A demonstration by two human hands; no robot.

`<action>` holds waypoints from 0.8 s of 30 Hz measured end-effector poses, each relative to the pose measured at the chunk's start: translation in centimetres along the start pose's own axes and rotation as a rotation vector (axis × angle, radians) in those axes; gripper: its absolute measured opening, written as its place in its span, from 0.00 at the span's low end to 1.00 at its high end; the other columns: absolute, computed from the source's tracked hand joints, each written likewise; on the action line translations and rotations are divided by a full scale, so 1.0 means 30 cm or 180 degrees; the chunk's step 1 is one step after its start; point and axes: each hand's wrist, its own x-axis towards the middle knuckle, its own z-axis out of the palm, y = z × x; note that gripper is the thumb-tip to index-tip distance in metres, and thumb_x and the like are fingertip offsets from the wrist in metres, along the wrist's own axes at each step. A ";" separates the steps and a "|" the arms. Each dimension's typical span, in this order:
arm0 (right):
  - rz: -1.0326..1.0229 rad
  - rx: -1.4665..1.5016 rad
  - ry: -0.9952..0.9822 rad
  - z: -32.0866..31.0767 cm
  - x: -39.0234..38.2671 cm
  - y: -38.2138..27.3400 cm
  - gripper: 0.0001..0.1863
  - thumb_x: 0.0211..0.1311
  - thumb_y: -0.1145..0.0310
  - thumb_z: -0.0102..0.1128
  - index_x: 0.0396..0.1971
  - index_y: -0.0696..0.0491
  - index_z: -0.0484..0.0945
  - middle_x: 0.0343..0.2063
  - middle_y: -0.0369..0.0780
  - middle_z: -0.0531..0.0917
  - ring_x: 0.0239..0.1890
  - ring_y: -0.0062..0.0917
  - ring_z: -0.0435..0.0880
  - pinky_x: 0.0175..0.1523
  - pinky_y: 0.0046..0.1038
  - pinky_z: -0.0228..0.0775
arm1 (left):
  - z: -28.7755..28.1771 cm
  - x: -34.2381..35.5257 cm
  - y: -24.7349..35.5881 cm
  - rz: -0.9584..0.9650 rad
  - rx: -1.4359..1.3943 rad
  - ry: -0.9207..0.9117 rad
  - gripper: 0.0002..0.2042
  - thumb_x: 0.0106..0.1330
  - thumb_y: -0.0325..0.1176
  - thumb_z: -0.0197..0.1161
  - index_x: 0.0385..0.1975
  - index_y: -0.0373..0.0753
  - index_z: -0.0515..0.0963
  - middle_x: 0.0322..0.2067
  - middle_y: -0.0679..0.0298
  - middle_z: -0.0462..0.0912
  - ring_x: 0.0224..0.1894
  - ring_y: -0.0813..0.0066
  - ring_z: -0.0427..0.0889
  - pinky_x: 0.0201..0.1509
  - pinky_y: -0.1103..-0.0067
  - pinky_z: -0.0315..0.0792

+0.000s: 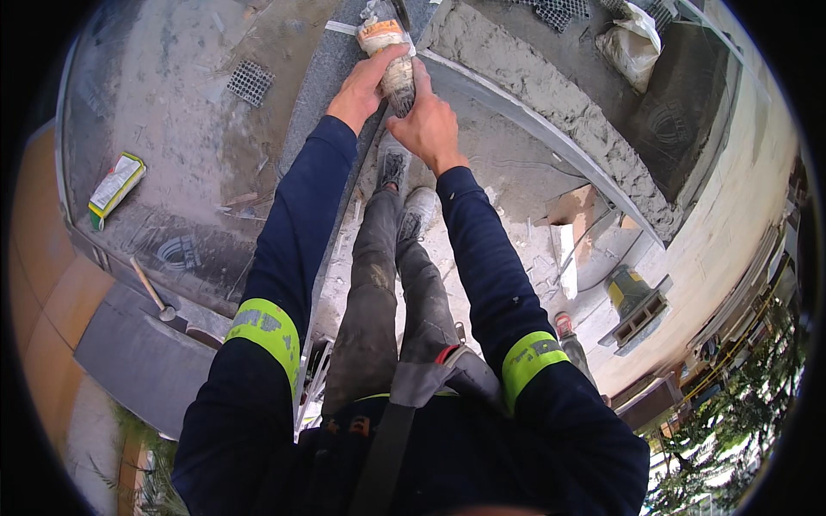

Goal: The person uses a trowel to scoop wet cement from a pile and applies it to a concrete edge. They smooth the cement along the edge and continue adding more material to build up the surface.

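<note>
Both my hands grip a dusty power tool that looks like an angle grinder [396, 76], with an orange band, a pale dirty body and a dark rear end. My left hand [366, 89] wraps its left side, and my right hand [428, 125] holds its right side near the rear. The tool's metal head points away from me at the top edge of the view, over a grey speckled stone slab [331, 73]. A dark part beside the head is partly cut off, and I cannot tell whether it touches the stone.
Rough mortar [551, 103] lies along a curved ledge at right, with a white sack [631, 43] beyond it. At left are a green-and-white bag [116, 189], a black plastic grid [250, 82] and a mallet [153, 291]. A bucket [631, 288] and another person's shoe [564, 324] are at lower right.
</note>
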 end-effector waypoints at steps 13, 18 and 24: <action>-0.0127 0.0133 0.0154 0.012 -0.110 0.066 0.57 0.44 0.65 0.69 0.77 0.48 0.49 0.43 0.58 0.86 0.46 0.56 0.85 0.55 0.46 0.77 | 0.068 -0.090 -0.062 0.0121 0.0453 0.0406 0.29 0.60 0.43 0.75 0.56 0.31 0.77 0.45 0.62 0.84 0.45 0.72 0.84 0.50 0.73 0.76; -0.0037 0.0096 0.0085 0.011 -0.097 0.056 0.57 0.44 0.65 0.69 0.77 0.47 0.49 0.42 0.58 0.86 0.46 0.56 0.85 0.55 0.46 0.77 | 0.058 -0.076 -0.054 0.0063 0.0488 0.0420 0.29 0.58 0.44 0.76 0.54 0.31 0.78 0.44 0.61 0.84 0.44 0.71 0.84 0.49 0.73 0.76; -0.0025 0.0103 0.0088 0.024 -0.068 0.058 0.58 0.43 0.65 0.69 0.78 0.47 0.49 0.42 0.58 0.86 0.46 0.56 0.85 0.55 0.45 0.77 | 0.068 -0.077 -0.028 0.0072 0.0588 0.0449 0.29 0.59 0.45 0.76 0.54 0.31 0.78 0.43 0.61 0.85 0.42 0.71 0.86 0.47 0.73 0.77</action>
